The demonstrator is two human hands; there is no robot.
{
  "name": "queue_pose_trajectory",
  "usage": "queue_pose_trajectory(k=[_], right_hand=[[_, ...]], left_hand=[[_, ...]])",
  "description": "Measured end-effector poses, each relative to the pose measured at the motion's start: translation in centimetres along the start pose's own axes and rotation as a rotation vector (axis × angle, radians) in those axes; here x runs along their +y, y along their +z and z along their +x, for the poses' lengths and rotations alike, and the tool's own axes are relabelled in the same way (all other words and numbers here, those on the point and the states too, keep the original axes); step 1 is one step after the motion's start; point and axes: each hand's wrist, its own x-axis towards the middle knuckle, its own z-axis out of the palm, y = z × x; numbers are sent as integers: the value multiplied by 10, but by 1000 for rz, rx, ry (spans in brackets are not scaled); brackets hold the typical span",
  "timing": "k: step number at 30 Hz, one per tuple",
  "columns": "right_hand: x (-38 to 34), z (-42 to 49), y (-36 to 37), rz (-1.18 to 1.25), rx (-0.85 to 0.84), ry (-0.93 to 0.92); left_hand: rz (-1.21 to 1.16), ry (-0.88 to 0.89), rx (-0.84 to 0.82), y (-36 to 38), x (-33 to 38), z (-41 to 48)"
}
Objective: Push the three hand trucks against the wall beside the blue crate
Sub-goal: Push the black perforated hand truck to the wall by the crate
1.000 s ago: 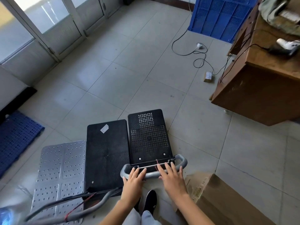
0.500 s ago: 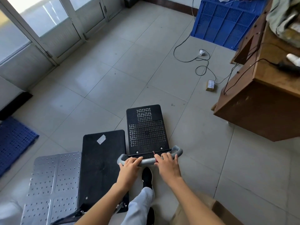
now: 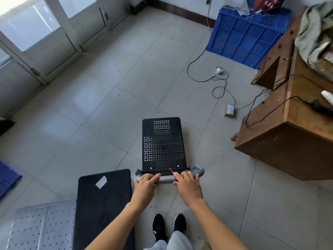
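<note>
A black perforated hand truck (image 3: pixel 163 143) stands on the tiled floor ahead of me, its grey handle (image 3: pixel 197 170) nearest me. My left hand (image 3: pixel 145 186) and my right hand (image 3: pixel 188 184) both grip that handle. A second black hand truck (image 3: pixel 104 204) with a white sticker lies behind and to the left. A grey studded hand truck (image 3: pixel 43 226) sits at the bottom left. The blue crate (image 3: pixel 246 35) stands by the far wall (image 3: pixel 182 4) at the upper right.
A black cable (image 3: pixel 203 69) with a white plug and a small box (image 3: pixel 229 110) lie on the floor between truck and crate. A wooden desk (image 3: pixel 288 141) fills the right side. Glass doors (image 3: pixel 54 33) line the left. A blue mat (image 3: pixel 7 177) lies far left.
The perforated truck has rolled forward, away from the other two trucks and toward the crate, with both hands on its handle. The cardboard box at the lower right has dropped out of view.
</note>
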Motion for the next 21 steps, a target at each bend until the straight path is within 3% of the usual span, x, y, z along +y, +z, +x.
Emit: queue_pose_trajectory(k=[8, 15, 21], right_hand=[[11, 110, -36, 7, 101, 13], [-1, 213, -77, 29, 23, 23], [-8, 295, -107, 14, 61, 56]], left_hand=[[5, 20, 28, -63, 14, 108], [126, -36, 115, -95, 17, 197], [62, 45, 111, -144, 5, 277]])
